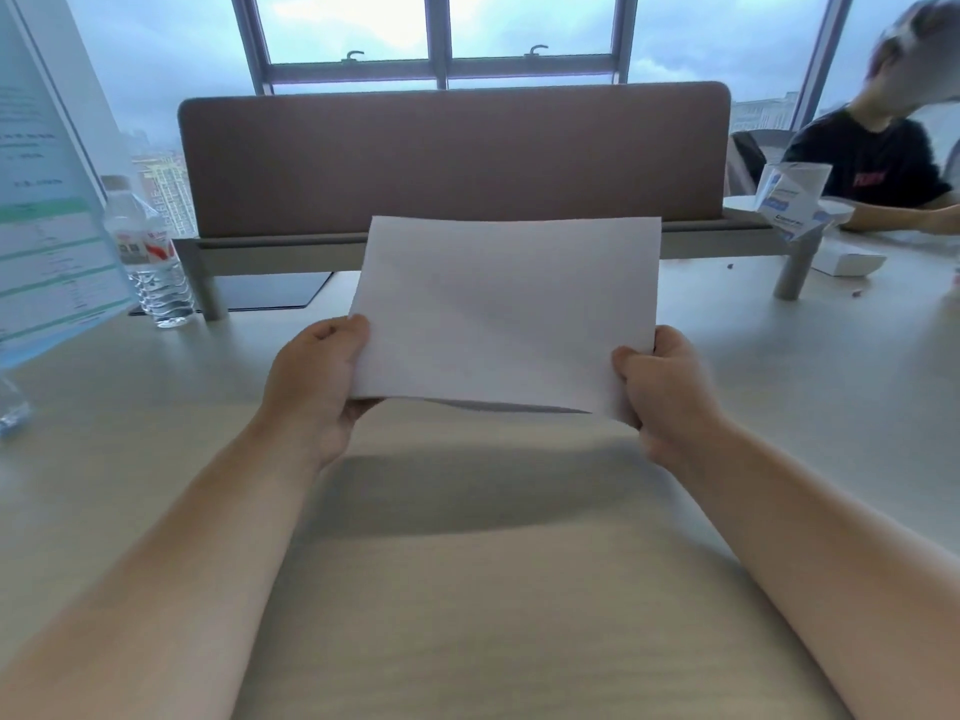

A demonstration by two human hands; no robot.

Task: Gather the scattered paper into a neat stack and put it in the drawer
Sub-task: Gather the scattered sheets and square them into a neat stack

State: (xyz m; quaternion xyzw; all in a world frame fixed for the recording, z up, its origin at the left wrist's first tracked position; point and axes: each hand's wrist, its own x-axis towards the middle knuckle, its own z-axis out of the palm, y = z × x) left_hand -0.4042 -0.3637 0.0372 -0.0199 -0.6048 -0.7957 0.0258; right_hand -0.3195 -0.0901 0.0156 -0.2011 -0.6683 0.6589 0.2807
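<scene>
A white paper stack (506, 309) hangs in the air above the pale desk (467, 589), tilted up toward me, and casts a shadow on the desktop. My left hand (317, 387) grips its lower left corner, thumb on top and fingers curled underneath. My right hand (662, 392) grips the lower right corner the same way. The sheets look aligned at the edges. No drawer is in view.
A brown divider panel (452, 158) stands across the back of the desk. A clear water bottle (148, 252) and a printed sign (47, 210) stand at the left. At the right sit a person in a black shirt (872, 158), a white box (847, 262) and a carton (789, 200).
</scene>
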